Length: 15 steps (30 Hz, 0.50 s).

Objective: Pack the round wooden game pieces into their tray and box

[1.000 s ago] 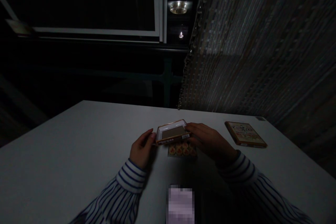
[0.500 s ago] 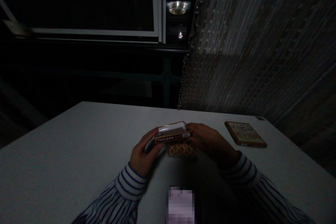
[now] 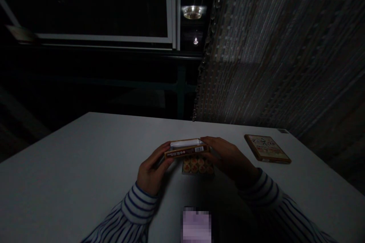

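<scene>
Between my two hands is a shallow cardboard box [image 3: 182, 153], tilted, with a white inside, brown-gold edges and a barcode on its near side. My left hand [image 3: 151, 172] grips its left end, thumb at the near side and fingers behind. At the right end, my right hand [image 3: 228, 155] has its fingers closed over the edge. Just below and partly hidden by the box, round Chinese chess pieces [image 3: 197, 166] with red characters lie in rows on the table, seemingly in a clear tray. Dim light hides the box's bottom.
The white table [image 3: 114, 167] spreads around my hands. To the right lies a flat printed box or lid [image 3: 268, 148]. A pixelated pale object [image 3: 196, 227] is at the near edge. Behind the table are a string curtain [image 3: 256, 45] and a dark window [image 3: 114, 40].
The box has tipped a little, showing less of its inside, and its left end has shifted slightly left and down with my left hand. Both hands keep their hold.
</scene>
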{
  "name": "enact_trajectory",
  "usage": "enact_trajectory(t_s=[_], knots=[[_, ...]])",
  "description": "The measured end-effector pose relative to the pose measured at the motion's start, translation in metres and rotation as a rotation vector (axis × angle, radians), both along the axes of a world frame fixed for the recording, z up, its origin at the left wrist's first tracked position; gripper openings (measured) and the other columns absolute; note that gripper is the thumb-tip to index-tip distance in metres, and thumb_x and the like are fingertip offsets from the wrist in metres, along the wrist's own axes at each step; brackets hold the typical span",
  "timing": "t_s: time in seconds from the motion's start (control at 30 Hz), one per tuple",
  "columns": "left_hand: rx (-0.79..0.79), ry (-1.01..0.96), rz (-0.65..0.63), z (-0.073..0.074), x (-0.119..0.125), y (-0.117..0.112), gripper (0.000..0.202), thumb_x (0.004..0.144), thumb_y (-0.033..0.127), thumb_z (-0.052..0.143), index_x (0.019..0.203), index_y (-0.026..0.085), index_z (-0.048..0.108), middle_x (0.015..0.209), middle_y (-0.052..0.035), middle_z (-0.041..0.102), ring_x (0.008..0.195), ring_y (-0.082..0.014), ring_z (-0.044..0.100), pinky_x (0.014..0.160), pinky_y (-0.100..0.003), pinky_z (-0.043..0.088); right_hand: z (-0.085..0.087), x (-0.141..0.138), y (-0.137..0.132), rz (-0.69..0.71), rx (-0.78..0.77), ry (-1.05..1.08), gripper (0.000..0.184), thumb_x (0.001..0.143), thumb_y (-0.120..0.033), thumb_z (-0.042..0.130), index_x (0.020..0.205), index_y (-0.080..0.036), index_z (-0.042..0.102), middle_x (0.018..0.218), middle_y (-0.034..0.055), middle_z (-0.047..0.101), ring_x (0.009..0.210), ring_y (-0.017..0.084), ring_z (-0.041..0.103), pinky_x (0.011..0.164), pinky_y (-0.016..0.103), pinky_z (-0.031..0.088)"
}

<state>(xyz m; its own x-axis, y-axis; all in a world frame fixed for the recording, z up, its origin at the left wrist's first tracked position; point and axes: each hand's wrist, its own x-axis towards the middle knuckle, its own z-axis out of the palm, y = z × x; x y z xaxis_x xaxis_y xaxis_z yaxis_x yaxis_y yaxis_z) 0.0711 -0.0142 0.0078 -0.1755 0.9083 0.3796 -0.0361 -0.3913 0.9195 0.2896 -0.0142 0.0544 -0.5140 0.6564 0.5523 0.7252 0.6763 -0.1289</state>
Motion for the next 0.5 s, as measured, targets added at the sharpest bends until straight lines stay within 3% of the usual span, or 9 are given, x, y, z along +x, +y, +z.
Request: enact_trajectory(t_s=[0.5], knots=[[-0.013, 0.031, 0.068, 0.0061, -0.0039, -0.0025, 0.029, 0.064, 0.029, 0.065, 0.091, 0.019, 0.067, 0.095, -0.0043, 0.066, 0.095, -0.0219, 0.057, 0.092, -0.031, 0.039, 0.0, -0.0004, -0.0002, -0.047, 0.011, 0.0, 0.034, 0.084, -0.026, 0.044, 0.116, -0.015, 0.045, 0.106, 0.0101, 0.06, 0.097, 0.019, 0.056, 0.082, 0.035, 0.049]])
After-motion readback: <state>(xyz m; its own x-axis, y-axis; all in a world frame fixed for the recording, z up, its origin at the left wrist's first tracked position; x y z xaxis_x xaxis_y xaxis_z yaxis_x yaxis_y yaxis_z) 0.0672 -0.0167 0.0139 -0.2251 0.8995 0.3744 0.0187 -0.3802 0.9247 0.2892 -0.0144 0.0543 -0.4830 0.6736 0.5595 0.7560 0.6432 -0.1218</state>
